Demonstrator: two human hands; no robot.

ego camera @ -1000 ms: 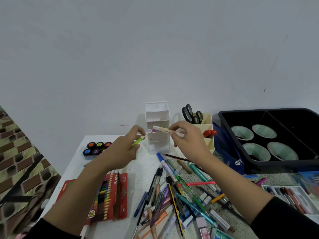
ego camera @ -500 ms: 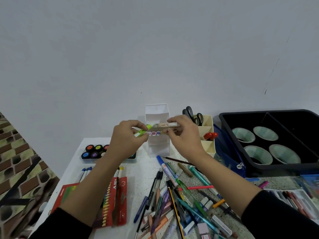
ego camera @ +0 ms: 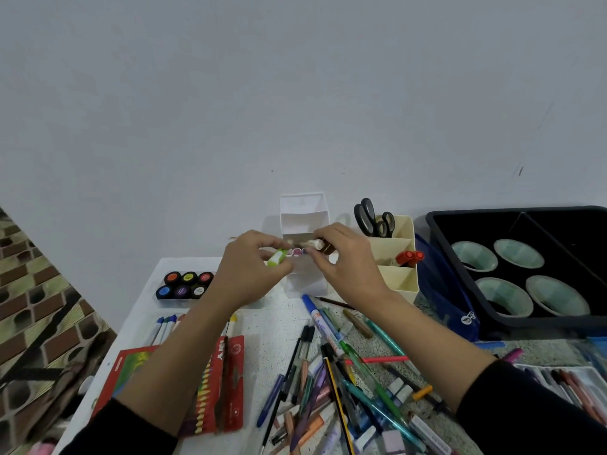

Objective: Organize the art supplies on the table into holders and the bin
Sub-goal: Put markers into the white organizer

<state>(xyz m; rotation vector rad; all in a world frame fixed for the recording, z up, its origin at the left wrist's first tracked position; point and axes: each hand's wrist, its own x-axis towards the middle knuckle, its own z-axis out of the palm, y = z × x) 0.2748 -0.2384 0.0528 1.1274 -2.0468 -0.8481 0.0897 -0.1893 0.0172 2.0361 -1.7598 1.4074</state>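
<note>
At the far left edge a brick-patterned surface point(ego camera: 36, 300) runs beside the white table point(ego camera: 272, 333). On the table's left part lies a red pack of crayons point(ego camera: 235, 382), partly under the left forearm. A row of white-bodied markers point(ego camera: 166, 326) lies just beyond it, and a black tray of paint pots point(ego camera: 184, 285) sits further back near the wall. The left hand point(ego camera: 253, 267) is raised in front of the white holder point(ego camera: 303, 221), fingers curled, thumb and fingertips pinching a light green marker point(ego camera: 277, 257) that tilts down to the left. The white holder stands against the wall, stepped in tiers. A row of small pink and purple marker caps point(ego camera: 297, 252) shows in its middle tier, right between the two hands. The right hand point(ego camera: 345, 261), fingers also curled, pinches a pale beige marker point(ego camera: 315, 243) held roughly level over that same tier, its tip toward the left hand. Whether the two markers touch I cannot tell. Just right of this hand stands a cream holder point(ego camera: 399, 284), with black scissors point(ego camera: 372, 218) upright in the back compartment and two red markers point(ego camera: 410, 257) in the middle one. A blue pouch point(ego camera: 443, 290) leans between the cream holder and the black bin point(ego camera: 574, 231), which holds four pale green rings point(ego camera: 474, 261). In front, a loose pile of pens point(ego camera: 338, 372) and markers covers the table between the forearms, and a shallow tray of pens point(ego camera: 578, 385) sits at the right edge
</note>
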